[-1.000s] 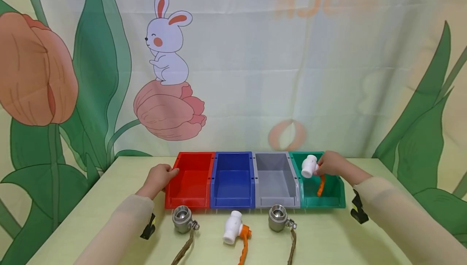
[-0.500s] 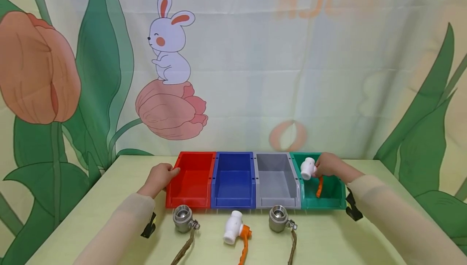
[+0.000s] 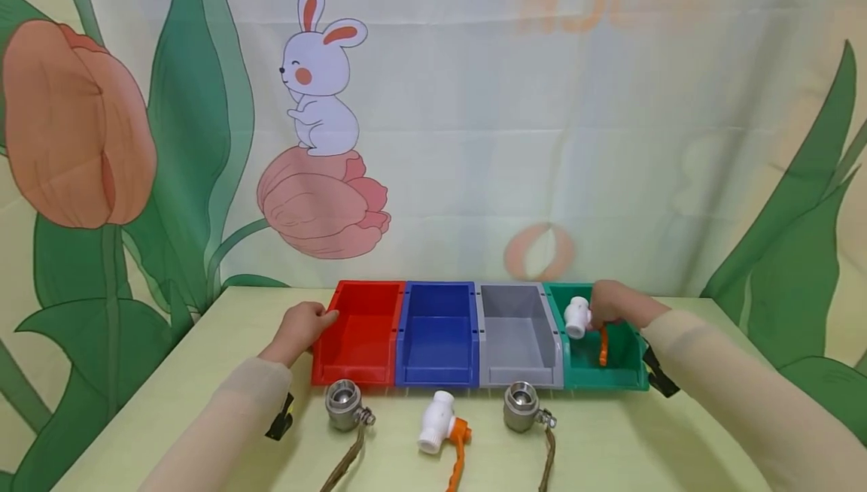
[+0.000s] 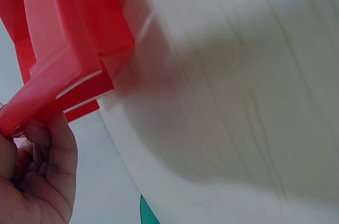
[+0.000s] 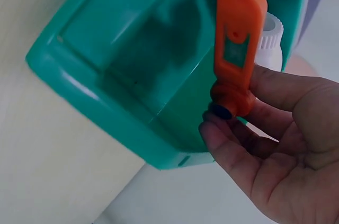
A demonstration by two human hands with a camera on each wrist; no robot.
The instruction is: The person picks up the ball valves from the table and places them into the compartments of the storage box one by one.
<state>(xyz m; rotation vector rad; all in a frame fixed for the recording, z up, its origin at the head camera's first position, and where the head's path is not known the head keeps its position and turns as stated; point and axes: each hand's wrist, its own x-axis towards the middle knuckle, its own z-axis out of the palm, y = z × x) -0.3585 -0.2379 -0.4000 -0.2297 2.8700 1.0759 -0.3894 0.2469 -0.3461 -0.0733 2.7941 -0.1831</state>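
My left hand (image 3: pixel 298 330) grips the left rim of the red bin (image 3: pixel 359 375), its thumb over the edge. In the left wrist view the fingers (image 4: pixel 61 155) curl beneath the red rim (image 4: pixel 69 70). A white plastic ball valve (image 3: pixel 577 317) with an orange lever handle (image 5: pixel 238 28) is pinched in my right hand (image 3: pixel 615 304), inside the mouth of the green bin (image 3: pixel 603 379). In the right wrist view, thumb and fingers of that hand (image 5: pixel 286 139) hold it near the handle's base; the white body (image 5: pixel 270 57) is partly hidden behind the handle.
Between the red and green bins stand a blue bin (image 3: pixel 436 377) and a grey bin (image 3: pixel 518 378). In front lie two metal ball valves (image 3: pixel 344 405) with brown-wrapped handles and another white valve (image 3: pixel 436 423) with an orange handle. A printed curtain (image 3: pixel 460 138) hangs behind.
My right hand has lowered the white valve slightly into the green bin. My left hand keeps its grip on the red bin. The head view has shifted a little.
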